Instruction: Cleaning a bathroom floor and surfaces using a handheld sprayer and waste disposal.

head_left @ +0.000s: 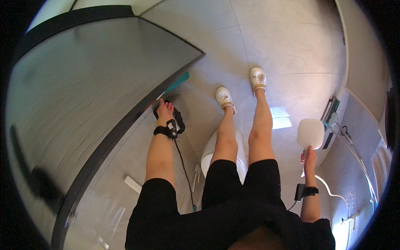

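Note:
My right hand (309, 157) is wrapped round the handle of a white shower head (310, 133) with a broad rounded-square face. A white hose (331, 192) runs from below that hand toward the right wall. My left hand (165, 109) reaches forward beside the dark edge of a grey door panel (96, 75). Its fingers are apart, and I see nothing held in them. Black looped gear (180, 123) shows behind the left hand, its kind unclear. Just beyond the fingertips, a teal flat piece (178, 82) is partly hidden by the panel.
Between my legs stands a white toilet (207, 156). My feet, in white clogs (224, 96), are on pale floor tiles (291, 50). A teal and grey mop-like tool (332, 110) leans at the right wall, near long pale poles (354, 152). A cable hangs from my left wrist.

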Available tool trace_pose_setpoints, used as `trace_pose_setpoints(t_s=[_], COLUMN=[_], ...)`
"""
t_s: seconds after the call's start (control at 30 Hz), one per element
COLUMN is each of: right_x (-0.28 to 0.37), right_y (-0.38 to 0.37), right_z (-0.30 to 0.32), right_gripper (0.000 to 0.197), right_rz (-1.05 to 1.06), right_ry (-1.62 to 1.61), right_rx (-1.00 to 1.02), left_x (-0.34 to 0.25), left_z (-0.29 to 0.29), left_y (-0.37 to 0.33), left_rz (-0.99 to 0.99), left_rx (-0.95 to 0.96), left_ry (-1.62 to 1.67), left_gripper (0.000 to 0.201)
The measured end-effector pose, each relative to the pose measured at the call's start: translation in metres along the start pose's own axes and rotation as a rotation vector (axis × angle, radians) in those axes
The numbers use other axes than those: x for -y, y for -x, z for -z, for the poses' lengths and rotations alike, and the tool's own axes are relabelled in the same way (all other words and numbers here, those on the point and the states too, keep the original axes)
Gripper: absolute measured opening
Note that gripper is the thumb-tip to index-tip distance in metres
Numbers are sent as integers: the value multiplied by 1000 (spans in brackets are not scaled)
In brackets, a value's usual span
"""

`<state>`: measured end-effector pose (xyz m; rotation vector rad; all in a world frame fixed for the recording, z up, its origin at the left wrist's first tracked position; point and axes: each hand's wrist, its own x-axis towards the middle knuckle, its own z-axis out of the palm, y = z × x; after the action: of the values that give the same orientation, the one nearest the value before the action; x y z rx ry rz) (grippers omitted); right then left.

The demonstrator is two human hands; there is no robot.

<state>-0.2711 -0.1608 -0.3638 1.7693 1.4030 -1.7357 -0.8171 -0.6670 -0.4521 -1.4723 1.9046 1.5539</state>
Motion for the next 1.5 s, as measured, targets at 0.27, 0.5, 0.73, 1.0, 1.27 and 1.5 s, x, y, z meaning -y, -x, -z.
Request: trace_pose_setpoints(t_s=[0.27,0.5,0.73,1.0,1.27,1.5], right_x=[-90,-100,-84,-77,-113,-83], right_y=[-29,-43,-43,-34,-28,-10], right_z=[31,23,6,25,40,25], right_gripper=[38,47,53,49,44,41], right_rz=[-134,-104,-42,-64,-102,-91], right_ry=[85,231,299,231,240,259], right_rx=[36,-7,-105,-72,-126,-133], left_x=[-7,46,73,-10,-35,19], left_z=[-37,-82,-100,-36,-78,-141], left_y=[-22,-71,-75,-170,-175,-143], left_rz=[-47,-60,-53,-736,-599,-817], left_rx=[281,543,556,-45,233,369], left_ry=[454,540,427,-976,-1980,-2177], left_gripper=[135,112,101,104,108,106])
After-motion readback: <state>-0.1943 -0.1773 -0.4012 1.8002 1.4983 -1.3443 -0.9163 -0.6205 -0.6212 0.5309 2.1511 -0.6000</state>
